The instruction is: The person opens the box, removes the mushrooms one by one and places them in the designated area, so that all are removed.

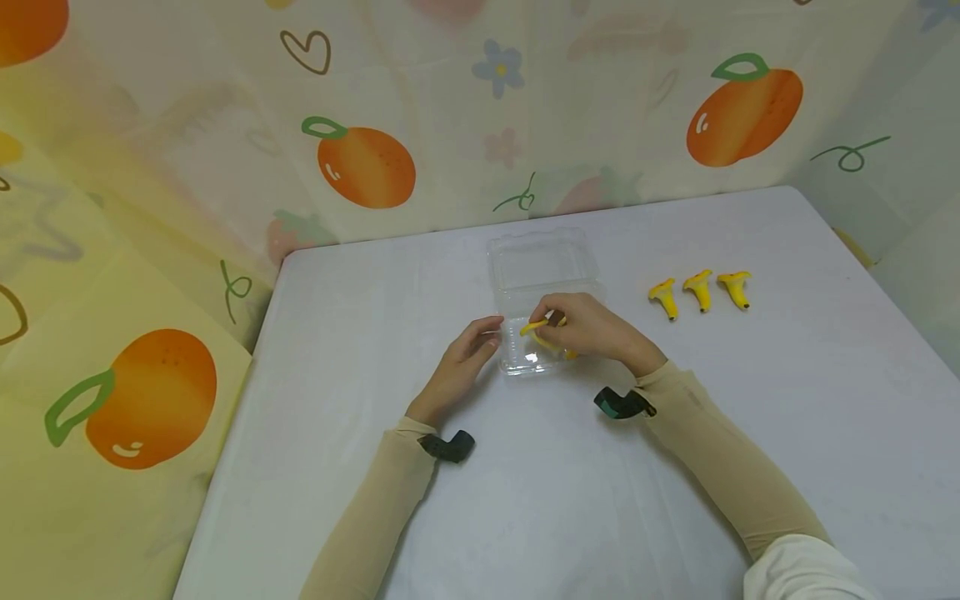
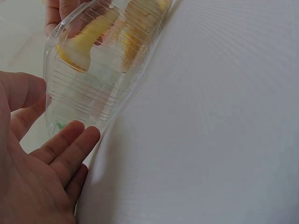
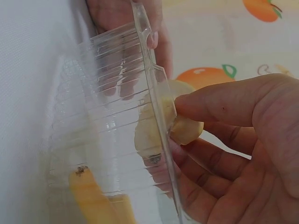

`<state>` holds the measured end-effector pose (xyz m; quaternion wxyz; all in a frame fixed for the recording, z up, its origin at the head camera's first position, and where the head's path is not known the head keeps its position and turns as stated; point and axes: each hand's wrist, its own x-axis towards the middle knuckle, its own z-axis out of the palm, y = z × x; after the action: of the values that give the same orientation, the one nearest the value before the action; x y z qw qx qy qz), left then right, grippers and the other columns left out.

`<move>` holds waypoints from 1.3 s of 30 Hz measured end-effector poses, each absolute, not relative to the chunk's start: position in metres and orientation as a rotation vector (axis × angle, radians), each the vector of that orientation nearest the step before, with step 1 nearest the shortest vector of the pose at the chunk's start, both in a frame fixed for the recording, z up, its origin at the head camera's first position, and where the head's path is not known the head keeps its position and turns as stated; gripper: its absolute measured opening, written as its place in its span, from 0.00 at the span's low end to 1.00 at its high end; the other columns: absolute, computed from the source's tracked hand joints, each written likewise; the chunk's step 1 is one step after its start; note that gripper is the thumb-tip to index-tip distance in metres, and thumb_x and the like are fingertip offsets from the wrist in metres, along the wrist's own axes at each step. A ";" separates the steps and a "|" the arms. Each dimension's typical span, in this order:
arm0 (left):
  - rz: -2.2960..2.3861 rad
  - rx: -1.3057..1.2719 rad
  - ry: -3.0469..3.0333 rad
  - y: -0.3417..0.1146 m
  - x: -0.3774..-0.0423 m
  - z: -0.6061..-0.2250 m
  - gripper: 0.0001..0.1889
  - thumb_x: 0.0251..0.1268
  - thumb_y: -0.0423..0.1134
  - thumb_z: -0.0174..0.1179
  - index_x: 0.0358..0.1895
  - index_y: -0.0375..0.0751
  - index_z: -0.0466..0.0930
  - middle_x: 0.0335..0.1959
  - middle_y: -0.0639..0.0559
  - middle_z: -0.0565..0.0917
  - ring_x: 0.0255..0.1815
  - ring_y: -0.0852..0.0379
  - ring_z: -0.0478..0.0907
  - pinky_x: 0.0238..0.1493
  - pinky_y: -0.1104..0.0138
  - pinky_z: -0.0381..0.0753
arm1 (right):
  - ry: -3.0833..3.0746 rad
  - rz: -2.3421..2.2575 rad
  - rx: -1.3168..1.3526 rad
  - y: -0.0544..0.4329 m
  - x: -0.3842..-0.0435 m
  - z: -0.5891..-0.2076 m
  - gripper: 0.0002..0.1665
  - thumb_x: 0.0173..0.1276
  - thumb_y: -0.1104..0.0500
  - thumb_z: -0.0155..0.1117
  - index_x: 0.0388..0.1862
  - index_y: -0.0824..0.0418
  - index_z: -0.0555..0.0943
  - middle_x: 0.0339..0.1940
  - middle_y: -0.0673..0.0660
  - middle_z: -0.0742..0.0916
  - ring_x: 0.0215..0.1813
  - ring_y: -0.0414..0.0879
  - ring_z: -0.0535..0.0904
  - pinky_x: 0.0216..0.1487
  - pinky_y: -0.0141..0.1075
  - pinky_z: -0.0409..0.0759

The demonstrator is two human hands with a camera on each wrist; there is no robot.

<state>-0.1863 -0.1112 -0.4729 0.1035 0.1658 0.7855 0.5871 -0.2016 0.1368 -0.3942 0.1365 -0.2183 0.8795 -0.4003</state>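
A clear plastic clamshell box (image 1: 517,357) lies on the table with its lid (image 1: 543,258) folded back. My right hand (image 1: 581,325) is over the box and pinches a yellow trumpet-shaped mushroom (image 3: 187,128) between thumb and fingers. Through the clear wall in the left wrist view, this mushroom (image 2: 83,46) overlaps the inside of the box. Another yellow mushroom (image 3: 88,196), with a dark stem end, lies in the box. My left hand (image 1: 461,362) is at the box's left side, its fingers (image 2: 77,147) fairly straight along the wall and its thumb side by the rim.
Three more yellow mushrooms (image 1: 697,292) lie in a row on the white table (image 1: 787,400), right of the box. A curtain (image 1: 450,108) printed with oranges hangs behind the table's back edge. Dark wrist cameras (image 1: 450,447) sit on both sleeves.
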 end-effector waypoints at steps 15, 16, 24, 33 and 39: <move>1.750 0.477 2.304 -0.110 -0.186 -0.473 0.21 0.79 0.36 0.51 0.71 0.43 0.69 0.72 0.43 0.74 0.71 0.44 0.74 0.76 0.50 0.67 | 2.571 -1.171 -0.650 0.140 -0.204 -0.394 0.09 0.69 0.62 0.66 0.47 0.60 0.84 0.49 0.59 0.88 0.48 0.52 0.84 0.39 0.34 0.82; 1.753 0.479 2.302 -0.109 -0.187 -0.473 0.21 0.79 0.36 0.51 0.71 0.42 0.69 0.72 0.43 0.74 0.71 0.43 0.74 0.76 0.49 0.67 | 2.574 -1.170 -0.652 0.140 -0.205 -0.395 0.09 0.69 0.62 0.66 0.47 0.60 0.84 0.49 0.59 0.88 0.48 0.52 0.84 0.39 0.34 0.82; 1.740 0.479 2.303 -0.110 -0.187 -0.473 0.22 0.79 0.36 0.51 0.72 0.43 0.68 0.72 0.43 0.74 0.71 0.44 0.73 0.76 0.49 0.68 | 2.571 -1.200 -0.650 0.142 -0.205 -0.395 0.10 0.69 0.63 0.66 0.48 0.60 0.84 0.50 0.59 0.88 0.48 0.51 0.85 0.38 0.33 0.82; 1.749 0.483 2.287 -0.111 -0.187 -0.473 0.22 0.79 0.36 0.51 0.72 0.41 0.68 0.72 0.42 0.74 0.72 0.43 0.73 0.77 0.48 0.67 | 2.596 -1.181 -0.642 0.143 -0.205 -0.392 0.11 0.69 0.62 0.65 0.49 0.60 0.85 0.51 0.59 0.88 0.50 0.52 0.85 0.42 0.35 0.83; 1.737 0.467 2.306 -0.110 -0.186 -0.473 0.21 0.79 0.37 0.51 0.71 0.45 0.69 0.71 0.46 0.74 0.71 0.46 0.74 0.76 0.51 0.68 | 2.614 -1.163 -0.650 0.144 -0.205 -0.391 0.10 0.70 0.61 0.65 0.49 0.60 0.85 0.51 0.58 0.88 0.49 0.51 0.85 0.43 0.37 0.83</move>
<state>-0.1865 -0.1105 -0.4731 0.1083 0.1589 0.7838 0.5905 -0.2054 0.1436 -0.3911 0.1035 -0.2202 0.8862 -0.3944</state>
